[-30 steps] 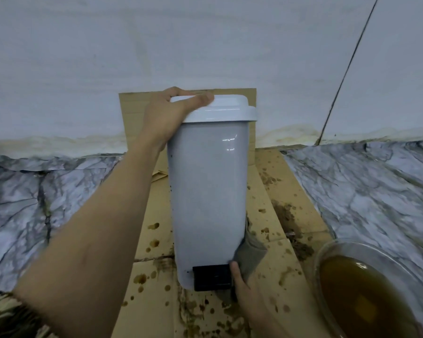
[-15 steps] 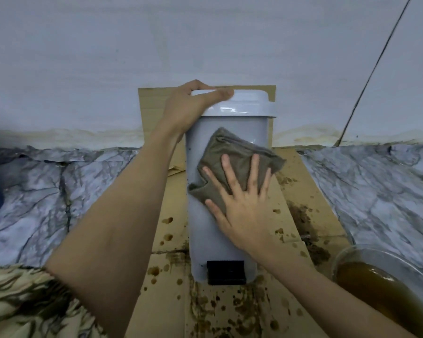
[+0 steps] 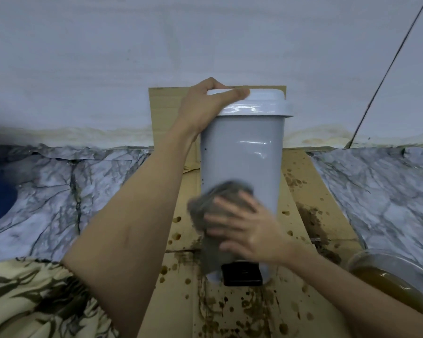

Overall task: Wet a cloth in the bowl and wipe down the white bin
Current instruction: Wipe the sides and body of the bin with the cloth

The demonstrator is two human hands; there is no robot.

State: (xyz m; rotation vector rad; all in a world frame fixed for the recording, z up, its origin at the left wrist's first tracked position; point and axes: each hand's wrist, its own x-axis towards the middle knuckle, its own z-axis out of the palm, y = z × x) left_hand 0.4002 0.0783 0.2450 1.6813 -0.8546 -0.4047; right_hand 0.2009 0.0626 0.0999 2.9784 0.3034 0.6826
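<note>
Your right hand [image 3: 244, 230] slid the cloth [image 3: 220, 198] down the bin [image 3: 244, 162], fingers spread, pressing flat; left hand [image 3: 205, 106] clamps the lid [image 3: 261, 103] to steady it.

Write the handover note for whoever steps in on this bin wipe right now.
Left hand: clamped on the lid edge of the white bin, steadying it upright on the stained cardboard.
Right hand: open palm pressing the grey cloth against the bin's lower front, blurred mid-stroke.
Bowl of brown water sits front right.
Done: cloth fetched, front being wiped.
Left: dark specks on the bin's left edge, lid, the sides; back not visible.
</note>
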